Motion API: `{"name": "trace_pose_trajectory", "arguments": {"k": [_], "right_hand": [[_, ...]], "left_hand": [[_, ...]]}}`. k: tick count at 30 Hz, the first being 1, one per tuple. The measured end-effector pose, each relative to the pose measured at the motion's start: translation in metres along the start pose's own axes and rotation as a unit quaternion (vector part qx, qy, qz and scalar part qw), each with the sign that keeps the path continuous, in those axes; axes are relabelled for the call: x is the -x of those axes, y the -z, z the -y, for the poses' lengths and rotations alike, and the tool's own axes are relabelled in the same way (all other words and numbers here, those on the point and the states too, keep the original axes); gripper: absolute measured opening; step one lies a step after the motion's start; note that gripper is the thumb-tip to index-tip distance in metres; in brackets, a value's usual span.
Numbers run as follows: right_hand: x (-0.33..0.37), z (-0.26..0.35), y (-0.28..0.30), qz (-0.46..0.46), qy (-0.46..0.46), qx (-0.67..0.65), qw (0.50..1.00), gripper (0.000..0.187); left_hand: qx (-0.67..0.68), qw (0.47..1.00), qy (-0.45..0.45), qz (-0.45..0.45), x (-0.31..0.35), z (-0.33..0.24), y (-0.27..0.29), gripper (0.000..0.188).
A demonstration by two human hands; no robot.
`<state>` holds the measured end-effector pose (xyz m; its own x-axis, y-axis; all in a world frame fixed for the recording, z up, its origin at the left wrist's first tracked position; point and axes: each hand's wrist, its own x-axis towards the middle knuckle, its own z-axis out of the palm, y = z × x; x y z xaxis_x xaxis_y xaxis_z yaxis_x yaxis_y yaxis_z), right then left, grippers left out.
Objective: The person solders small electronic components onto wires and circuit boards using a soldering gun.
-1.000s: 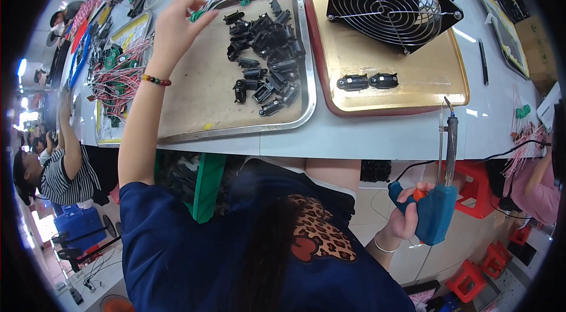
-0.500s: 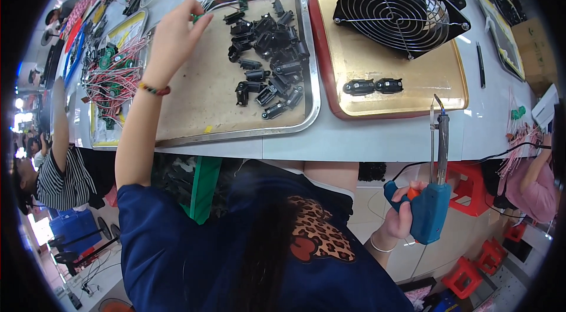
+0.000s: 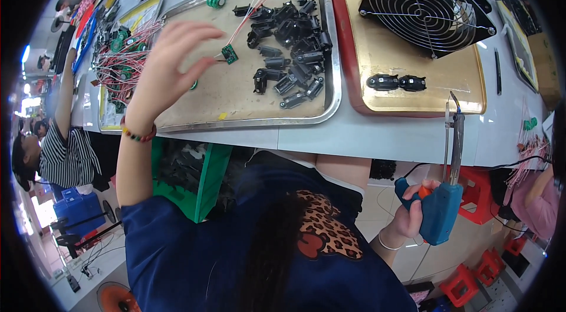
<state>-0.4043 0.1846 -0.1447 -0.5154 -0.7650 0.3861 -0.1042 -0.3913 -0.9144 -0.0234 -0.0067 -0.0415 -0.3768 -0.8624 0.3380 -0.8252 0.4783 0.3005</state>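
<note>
My left hand hovers over the left part of a metal tray, its thumb and fingers apart. Just beyond the thumb is a small green circuit board with red and white wires; whether it touches the thumb is unclear. A round green part lies farther back, and another shows partly under the hand. Black plastic housings are heaped on the tray's right side. My right hand grips a blue soldering gun, its metal tip pointing up in front of the gold tray.
Two black housings sit on the upturned-edged gold tray, below a black fan. At left is a pile of wired green boards. A green bin is under the table edge. Other people sit at both sides.
My left hand has come nearer and its fingers have spread. The wired circuit board now shows on the tray by the thumb. My right hand keeps its grip; the whole view has shifted slightly.
</note>
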Motion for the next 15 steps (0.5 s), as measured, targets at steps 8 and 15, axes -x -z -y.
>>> {"name": "trace_pose_trajectory", "arguments": {"k": [8,15], "right_hand": [[0.002,0.001,0.000,-0.008,0.005,0.003,1.000,0.051],[0.001,0.003,-0.002,-0.007,-0.008,0.000,1.000,0.051]], "left_hand": [[-0.140,0.957,-0.150,0.205,-0.025,0.029,-0.008,0.025],[-0.008,0.979,-0.062,0.193,-0.018,0.024,0.009,0.018]]}}
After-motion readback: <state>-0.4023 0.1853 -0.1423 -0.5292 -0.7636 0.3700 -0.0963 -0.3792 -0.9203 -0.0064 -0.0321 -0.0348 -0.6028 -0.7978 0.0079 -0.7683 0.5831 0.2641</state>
